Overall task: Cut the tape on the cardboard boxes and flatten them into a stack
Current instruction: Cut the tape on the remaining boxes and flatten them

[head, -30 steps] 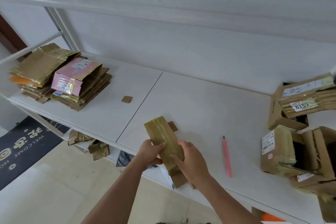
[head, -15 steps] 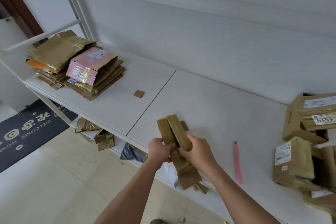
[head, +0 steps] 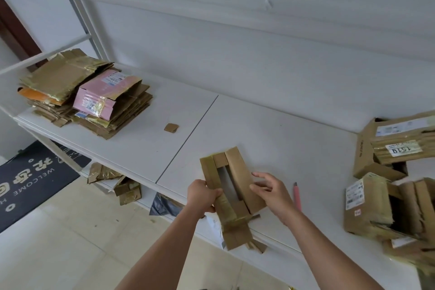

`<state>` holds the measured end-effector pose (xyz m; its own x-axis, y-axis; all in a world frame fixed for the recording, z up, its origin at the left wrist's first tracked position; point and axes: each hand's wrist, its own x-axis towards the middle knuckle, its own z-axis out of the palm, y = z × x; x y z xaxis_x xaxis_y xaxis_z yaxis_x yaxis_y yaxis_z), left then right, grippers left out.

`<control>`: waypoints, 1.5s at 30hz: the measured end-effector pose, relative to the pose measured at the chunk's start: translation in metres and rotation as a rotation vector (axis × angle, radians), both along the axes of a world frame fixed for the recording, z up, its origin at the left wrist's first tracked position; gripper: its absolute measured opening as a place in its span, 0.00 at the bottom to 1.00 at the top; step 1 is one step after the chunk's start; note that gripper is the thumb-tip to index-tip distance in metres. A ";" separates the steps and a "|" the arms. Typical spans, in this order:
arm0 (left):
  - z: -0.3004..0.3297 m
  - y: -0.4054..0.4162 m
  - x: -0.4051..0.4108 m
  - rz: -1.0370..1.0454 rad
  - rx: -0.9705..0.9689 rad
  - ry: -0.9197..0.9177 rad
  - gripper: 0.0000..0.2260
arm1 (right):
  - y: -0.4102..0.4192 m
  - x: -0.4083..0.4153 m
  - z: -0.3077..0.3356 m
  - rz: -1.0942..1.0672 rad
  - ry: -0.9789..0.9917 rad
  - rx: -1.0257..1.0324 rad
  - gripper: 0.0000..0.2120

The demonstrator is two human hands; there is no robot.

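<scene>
The small brown tape-wrapped cardboard box, closed a second earlier, had been pulled open over the white tabletop. It was gripped by the left hand; the right hand was spread against its flap. Flattening remained, then the flattened-cardboard stack.

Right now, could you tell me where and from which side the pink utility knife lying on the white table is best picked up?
Grip the pink utility knife around the middle of its slim handle, coming from above with the right hand, which hovers just left of it. It lies flat on the white table, its dark tip pointing away, so a pinch across its narrow sides probably suits. The left hand holds the opened brown cardboard box.
</scene>
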<state>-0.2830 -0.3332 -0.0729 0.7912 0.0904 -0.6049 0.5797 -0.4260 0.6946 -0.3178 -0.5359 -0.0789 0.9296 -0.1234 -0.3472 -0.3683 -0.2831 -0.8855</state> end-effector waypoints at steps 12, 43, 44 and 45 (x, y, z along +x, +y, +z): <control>0.005 -0.004 0.000 -0.027 0.031 -0.011 0.08 | 0.012 -0.007 0.001 0.429 -0.145 -0.875 0.39; 0.011 0.035 -0.003 0.258 -0.112 -0.206 0.47 | 0.022 0.010 0.042 0.409 -0.456 -0.837 0.39; 0.012 0.034 0.000 0.207 0.018 -0.267 0.49 | 0.021 0.013 0.048 0.419 -0.479 -0.891 0.39; 0.012 0.033 0.002 0.144 0.110 -0.317 0.48 | 0.020 0.015 0.053 0.425 -0.504 -0.926 0.39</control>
